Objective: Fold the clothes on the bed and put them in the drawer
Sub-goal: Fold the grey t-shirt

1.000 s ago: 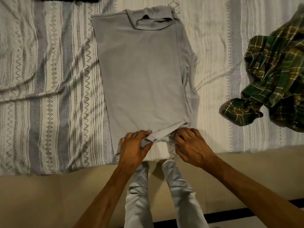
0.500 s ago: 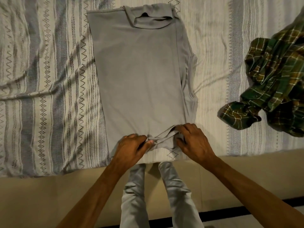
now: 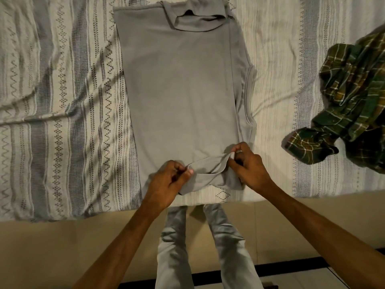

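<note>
- Left hand [image 3: 166, 185]: we see it knuckles up, fingers curled in, thumb and forefinger pinching the near hem of the grey shirt [image 3: 181, 90] at its left end. Forearm runs up from the lower left of the view.
- Right hand [image 3: 249, 166]: fingers bent, tips pinching the same hem at its right end, slightly farther up the bed than the left. Forearm comes in from the lower right, longer and flatter in the view.
- Between the two hands we note the hem raised off the shirt body, a short slack band of cloth sagging from pinch to pinch.
- The grey shirt lies flat on the bed [image 3: 62, 101], collar at the far side, hem at the near edge; its sides are folded inward, with a sleeve seam showing along the right margin.
- Bed cover is pale with grey patterned stripes, wrinkled at the left.
- Well apart to the right, a green plaid shirt [image 3: 345, 105] lies crumpled on the bed, unfolded.
- Below the bed edge we see a tan bed side panel and the person's legs in light grey trousers [image 3: 175, 247].
</note>
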A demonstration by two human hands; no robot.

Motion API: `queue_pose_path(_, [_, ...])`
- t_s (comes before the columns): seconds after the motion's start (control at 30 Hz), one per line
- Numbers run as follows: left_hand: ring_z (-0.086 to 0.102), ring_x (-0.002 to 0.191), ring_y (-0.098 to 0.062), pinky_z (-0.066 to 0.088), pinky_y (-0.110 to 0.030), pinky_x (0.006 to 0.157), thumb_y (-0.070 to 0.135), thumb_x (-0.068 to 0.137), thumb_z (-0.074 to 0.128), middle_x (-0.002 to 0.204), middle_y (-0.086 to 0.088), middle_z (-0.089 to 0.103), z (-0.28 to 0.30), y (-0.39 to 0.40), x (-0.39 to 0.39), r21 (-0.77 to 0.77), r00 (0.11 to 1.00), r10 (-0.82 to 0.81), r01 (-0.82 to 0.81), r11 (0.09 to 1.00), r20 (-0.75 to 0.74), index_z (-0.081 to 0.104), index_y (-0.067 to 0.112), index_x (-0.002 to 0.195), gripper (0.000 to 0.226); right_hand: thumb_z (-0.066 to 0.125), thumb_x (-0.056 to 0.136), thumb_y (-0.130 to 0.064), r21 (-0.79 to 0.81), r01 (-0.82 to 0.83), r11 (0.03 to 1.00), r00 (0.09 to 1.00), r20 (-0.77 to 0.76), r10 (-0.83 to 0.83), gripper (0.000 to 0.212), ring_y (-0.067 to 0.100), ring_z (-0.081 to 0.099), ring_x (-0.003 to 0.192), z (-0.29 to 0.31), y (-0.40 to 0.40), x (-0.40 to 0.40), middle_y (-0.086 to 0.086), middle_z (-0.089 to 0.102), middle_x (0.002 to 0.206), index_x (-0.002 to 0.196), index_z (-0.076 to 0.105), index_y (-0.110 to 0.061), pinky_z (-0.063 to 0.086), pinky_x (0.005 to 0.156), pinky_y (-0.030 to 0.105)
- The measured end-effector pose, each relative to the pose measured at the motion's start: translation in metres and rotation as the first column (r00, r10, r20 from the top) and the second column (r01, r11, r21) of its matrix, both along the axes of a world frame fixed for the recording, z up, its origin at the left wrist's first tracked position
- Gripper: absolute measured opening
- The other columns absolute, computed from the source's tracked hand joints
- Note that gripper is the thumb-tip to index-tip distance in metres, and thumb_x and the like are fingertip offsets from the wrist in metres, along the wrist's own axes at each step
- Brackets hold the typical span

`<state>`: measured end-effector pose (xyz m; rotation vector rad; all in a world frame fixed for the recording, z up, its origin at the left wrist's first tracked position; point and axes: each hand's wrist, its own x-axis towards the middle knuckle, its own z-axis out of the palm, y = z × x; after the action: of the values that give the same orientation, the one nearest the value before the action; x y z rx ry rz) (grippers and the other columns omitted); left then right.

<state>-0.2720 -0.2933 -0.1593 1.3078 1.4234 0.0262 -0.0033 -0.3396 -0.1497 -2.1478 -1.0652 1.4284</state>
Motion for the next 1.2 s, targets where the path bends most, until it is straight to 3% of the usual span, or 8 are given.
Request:
queue_pose_path(0.2, [0.064,0.071,-0.013,0.042,-0.008,0.06,0.029,0.105,0.063,0.082,0.001,0.068,0.001,-0.005,0.003,0.209,0.987,-0.147,0.156,0.965,-0.06,0.067,0.007,0.101,0.022,0.08,0.091,-0.023,-0.197,0.13,0.972,0.968,-0.189,-0.167,0.041,0.022,0.072,0.107,-0.002,-0.011,0.004,0.004,0.077,0.114,0.128,0.063,-0.016,0.058,0.094,0.04])
queue_pose_path(0.37, [0.066,0.073,-0.014,0.043,-0.005,0.063,0.019,0.105,0.062,0.085,-0.004,0.071,-0.002,-0.011,0.002,0.248,0.999,-0.028,0.038,0.968,-0.041,0.068,0.005,0.097,0.017,0.067,0.101,-0.029,-0.17,0.128,0.977,0.99,-0.029,-0.135,0.019,0.026,0.069,0.09,-0.003,-0.032,0.004,0.005,0.074,0.09,0.094,0.076,-0.013,0.055,0.076,0.031])
queue_pose_path(0.53, [0.07,0.085,-0.017,0.056,-0.024,0.071,0.028,0.108,0.055,0.098,-0.003,0.073,-0.006,-0.019,0.006,0.258,0.99,0.036,0.0,0.966,-0.134,0.068,0.007,0.114,0.025,0.051,0.109,-0.031,-0.148,0.078,0.986,0.997,0.036,-0.074,0.035,0.034,0.069,0.09,-0.006,-0.045,0.002,0.015,0.072,0.093,0.099,0.07,-0.003,0.059,0.083,0.048])
queue_pose_path(0.63, [0.072,0.077,-0.021,0.045,-0.007,0.056,0.045,0.107,0.053,0.089,0.006,0.069,0.001,-0.025,0.011,0.296,0.979,0.112,-0.058,0.953,-0.169,0.057,0.019,0.115,0.028,0.046,0.109,-0.034,-0.101,0.038,0.994,0.995,0.093,-0.029,0.038,0.032,0.069,0.08,-0.009,-0.054,-0.002,0.015,0.07,0.084,0.097,0.066,-0.005,0.057,0.075,0.048])
queue_pose_path(0.77, [0.073,0.093,-0.024,0.054,-0.039,0.083,0.081,0.089,0.054,0.105,0.004,0.073,0.002,-0.031,0.01,0.311,0.918,-0.147,0.27,0.911,-0.368,0.045,0.028,0.129,0.068,0.039,0.105,-0.048,-0.027,0.019,0.999,0.985,0.17,-0.014,0.039,0.017,0.064,0.067,-0.012,-0.065,-0.005,0.0,0.064,0.072,0.097,0.061,-0.018,0.053,0.063,0.037])
queue_pose_path(0.97, [0.072,0.086,-0.028,0.053,-0.045,0.088,0.044,0.105,0.056,0.095,-0.001,0.072,-0.013,-0.024,-0.009,0.363,0.947,-0.116,0.225,0.904,-0.298,0.048,0.019,0.132,0.038,0.037,0.107,-0.053,-0.028,-0.113,0.993,0.911,0.396,0.114,0.038,0.023,0.065,0.077,-0.02,-0.081,-0.005,0.002,0.064,0.087,0.112,0.055,-0.02,0.053,0.066,0.035])
queue_pose_path(1.07, [0.063,0.115,-0.036,0.049,-0.049,0.095,0.038,0.103,0.058,0.133,-0.013,0.062,-0.015,-0.027,-0.034,0.645,0.865,-0.296,0.501,0.577,-0.406,0.054,0.013,0.135,0.041,0.047,0.102,-0.053,0.119,-0.509,0.852,0.684,0.658,0.317,0.05,0.028,0.058,0.11,-0.019,-0.089,-0.003,0.011,0.057,0.127,0.136,0.049,-0.017,0.046,0.091,0.042])
queue_pose_path(1.2, [0.032,0.155,-0.033,0.035,-0.051,0.122,0.026,0.104,0.042,0.171,-0.008,0.026,-0.02,-0.038,-0.058,0.621,0.475,-0.681,0.783,0.038,-0.557,0.035,0.022,0.163,0.059,0.041,0.098,-0.035,0.005,-0.932,0.363,0.264,0.695,0.669,0.074,0.036,0.013,0.159,-0.027,-0.095,-0.015,0.016,0.013,0.173,0.166,0.02,-0.013,0.01,0.127,0.058])
